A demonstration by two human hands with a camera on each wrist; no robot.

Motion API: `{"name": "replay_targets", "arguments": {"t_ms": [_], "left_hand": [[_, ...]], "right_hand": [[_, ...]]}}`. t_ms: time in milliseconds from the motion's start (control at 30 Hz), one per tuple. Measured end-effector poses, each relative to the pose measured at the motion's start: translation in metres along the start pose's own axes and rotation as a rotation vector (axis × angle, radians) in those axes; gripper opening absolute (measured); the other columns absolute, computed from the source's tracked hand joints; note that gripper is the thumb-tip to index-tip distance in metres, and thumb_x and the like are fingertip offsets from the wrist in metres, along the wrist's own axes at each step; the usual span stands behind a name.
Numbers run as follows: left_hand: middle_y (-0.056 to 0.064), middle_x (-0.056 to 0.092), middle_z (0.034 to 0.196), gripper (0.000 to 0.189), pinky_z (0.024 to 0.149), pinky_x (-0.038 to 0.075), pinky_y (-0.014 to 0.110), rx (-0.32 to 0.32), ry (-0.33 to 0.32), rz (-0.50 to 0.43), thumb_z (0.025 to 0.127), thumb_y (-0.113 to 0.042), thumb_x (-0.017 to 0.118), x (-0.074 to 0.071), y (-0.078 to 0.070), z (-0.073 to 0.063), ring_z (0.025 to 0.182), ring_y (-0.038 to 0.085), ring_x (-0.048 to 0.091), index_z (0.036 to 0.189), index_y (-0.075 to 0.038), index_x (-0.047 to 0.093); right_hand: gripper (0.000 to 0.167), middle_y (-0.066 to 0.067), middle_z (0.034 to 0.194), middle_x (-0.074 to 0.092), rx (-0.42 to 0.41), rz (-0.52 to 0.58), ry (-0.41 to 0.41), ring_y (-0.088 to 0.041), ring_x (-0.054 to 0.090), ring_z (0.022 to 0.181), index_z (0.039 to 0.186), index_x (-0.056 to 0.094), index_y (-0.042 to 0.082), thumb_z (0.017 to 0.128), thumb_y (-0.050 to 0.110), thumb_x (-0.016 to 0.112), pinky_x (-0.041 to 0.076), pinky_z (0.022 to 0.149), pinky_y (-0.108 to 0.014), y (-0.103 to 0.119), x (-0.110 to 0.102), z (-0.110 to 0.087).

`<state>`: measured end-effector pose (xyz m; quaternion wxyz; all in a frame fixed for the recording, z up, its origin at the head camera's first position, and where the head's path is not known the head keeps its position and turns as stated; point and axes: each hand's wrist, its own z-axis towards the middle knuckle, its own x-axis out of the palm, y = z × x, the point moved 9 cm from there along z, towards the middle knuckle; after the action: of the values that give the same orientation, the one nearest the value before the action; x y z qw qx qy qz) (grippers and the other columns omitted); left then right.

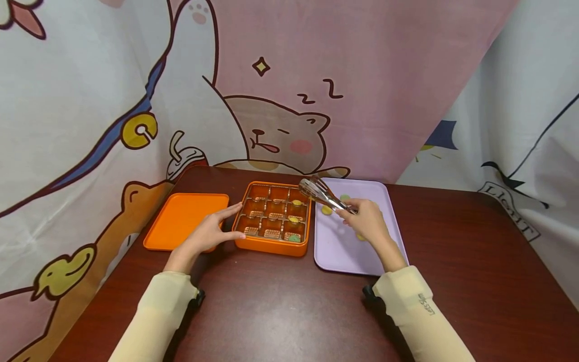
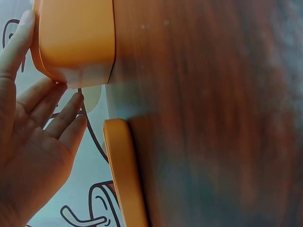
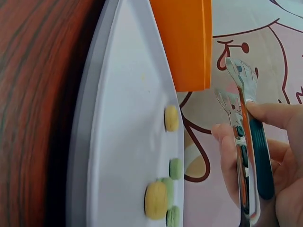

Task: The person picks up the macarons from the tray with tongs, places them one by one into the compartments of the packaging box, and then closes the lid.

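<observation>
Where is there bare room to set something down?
Bare: table right of the purple tray and between the sleeves; that tray's near end; most of the orange tray.
Crowded: farther up the purple tray, with yellow and green pieces, right hand and tongs; the gap left of the orange box, under the left hand.

A broad stretch of table lies open in front of the box, and more to the right of the purple tray. Between box and tray runs only a narrow slit. The left hand blocks the box's left side, reaching over the orange lid. The tongs in the right hand slant across the slit. From above, the left and middle pockets offer room; cookies occupy the right column. The curtain closes off the back.
</observation>
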<state>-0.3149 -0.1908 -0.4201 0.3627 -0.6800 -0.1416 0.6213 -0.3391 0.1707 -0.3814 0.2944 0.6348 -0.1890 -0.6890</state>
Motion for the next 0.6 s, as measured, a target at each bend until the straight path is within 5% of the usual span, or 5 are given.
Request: {"name": "replay_targets", "arguments": {"t_ms": [267,600], "left_hand": [[0.007,0.035,0.162,0.088,0.118,0.028,0.061,-0.006,0.002,0.003,0.083,-0.039,0.08,0.0,-0.001,0.0,0.148,0.039,0.032,0.155,-0.014,0.037],[0.007,0.035,0.162,0.088,0.117,0.029,0.062,0.004,-0.001,0.026,0.083,-0.042,0.08,0.0,-0.002,-0.001,0.148,0.039,0.032,0.155,-0.014,0.037]], "right_hand": [[0.041,-0.023,0.096,0.076,0.019,0.105,0.021,-0.017,0.075,0.07,0.122,0.066,-0.005,0.091,0.021,0.07,0.05,0.055,-0.018,-0.014,-0.013,-0.009],[0.038,-0.014,0.083,0.076,0.021,0.056,0.045,-0.012,0.067,0.065,0.113,0.07,-0.002,0.09,0.028,0.072,0.046,0.054,-0.022,-0.034,-0.035,-0.032]]}}
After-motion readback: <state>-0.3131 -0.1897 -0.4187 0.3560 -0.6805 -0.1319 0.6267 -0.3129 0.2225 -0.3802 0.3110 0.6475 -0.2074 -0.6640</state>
